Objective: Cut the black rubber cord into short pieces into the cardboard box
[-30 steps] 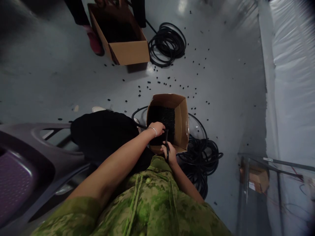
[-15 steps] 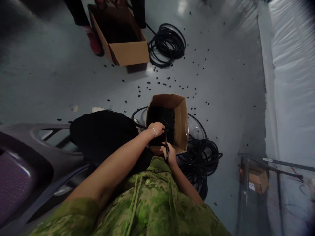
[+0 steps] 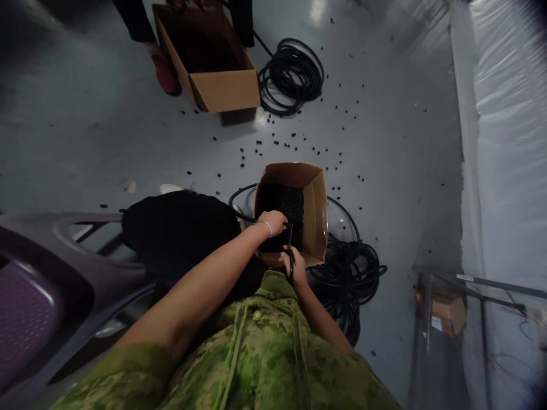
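Observation:
My left hand [image 3: 273,221], with a thin bracelet at the wrist, is closed round a black hose [image 3: 245,218] at the near left rim of an open cardboard box [image 3: 316,210] on the floor. My right hand [image 3: 294,267] is wrapped round the black handles of a cutting tool [image 3: 289,250] whose tip points up at the hose end over the box. Inside the box lies a heap of small black pieces [image 3: 286,205]. The hose runs from a black coil [image 3: 350,273] lying right of the box.
Several small black pieces [image 3: 294,142] are scattered over the grey floor. A second open cardboard box [image 3: 222,91] and another hose coil [image 3: 293,77] lie further off, with another person's legs and red shoe [image 3: 164,71] beside them. A grey plastic chair [image 3: 51,285] stands left, a metal rack [image 3: 431,319] right.

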The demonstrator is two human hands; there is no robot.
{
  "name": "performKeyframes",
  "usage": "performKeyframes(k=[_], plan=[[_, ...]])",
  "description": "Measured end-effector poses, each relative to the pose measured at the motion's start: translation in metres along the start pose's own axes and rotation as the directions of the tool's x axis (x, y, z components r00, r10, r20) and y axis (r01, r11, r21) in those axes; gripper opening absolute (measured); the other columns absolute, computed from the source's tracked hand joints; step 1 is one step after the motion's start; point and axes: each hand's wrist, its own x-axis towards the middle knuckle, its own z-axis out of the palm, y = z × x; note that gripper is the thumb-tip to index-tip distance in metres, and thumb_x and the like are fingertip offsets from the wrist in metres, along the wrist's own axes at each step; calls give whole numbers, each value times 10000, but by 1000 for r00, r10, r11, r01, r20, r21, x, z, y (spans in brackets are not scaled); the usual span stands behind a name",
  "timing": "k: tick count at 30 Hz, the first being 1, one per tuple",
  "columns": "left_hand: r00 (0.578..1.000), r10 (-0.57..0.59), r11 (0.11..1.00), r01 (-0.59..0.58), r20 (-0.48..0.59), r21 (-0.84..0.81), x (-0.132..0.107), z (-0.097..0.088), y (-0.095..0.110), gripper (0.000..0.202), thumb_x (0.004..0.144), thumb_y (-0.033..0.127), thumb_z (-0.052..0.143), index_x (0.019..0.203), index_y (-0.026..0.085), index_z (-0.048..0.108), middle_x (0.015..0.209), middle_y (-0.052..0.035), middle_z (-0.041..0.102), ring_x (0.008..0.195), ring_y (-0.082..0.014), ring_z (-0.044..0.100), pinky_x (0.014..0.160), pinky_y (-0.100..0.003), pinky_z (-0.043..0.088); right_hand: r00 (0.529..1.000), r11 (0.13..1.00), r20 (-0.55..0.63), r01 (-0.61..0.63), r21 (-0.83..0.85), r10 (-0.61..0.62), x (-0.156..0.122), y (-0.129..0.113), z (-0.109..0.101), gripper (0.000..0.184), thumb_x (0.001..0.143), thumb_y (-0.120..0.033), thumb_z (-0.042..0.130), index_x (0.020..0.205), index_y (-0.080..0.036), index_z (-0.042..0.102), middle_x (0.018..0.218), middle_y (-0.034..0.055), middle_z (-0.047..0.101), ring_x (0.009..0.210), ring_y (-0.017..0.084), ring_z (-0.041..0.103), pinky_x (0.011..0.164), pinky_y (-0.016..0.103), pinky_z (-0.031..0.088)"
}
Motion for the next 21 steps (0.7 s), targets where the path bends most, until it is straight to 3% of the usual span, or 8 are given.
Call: performKeyframes(k=[21], plan=[[1000, 16, 999, -16, 3, 41, 0, 1, 1, 340, 907, 318, 567, 1211, 355, 714, 1250, -10, 717, 1156, -229, 646, 941, -293, 506, 1000, 1000, -7, -13, -2, 13, 2, 4, 3, 369, 846, -421, 585, 1120, -181, 648, 722, 20, 722, 669, 179, 668, 665, 271, 503]])
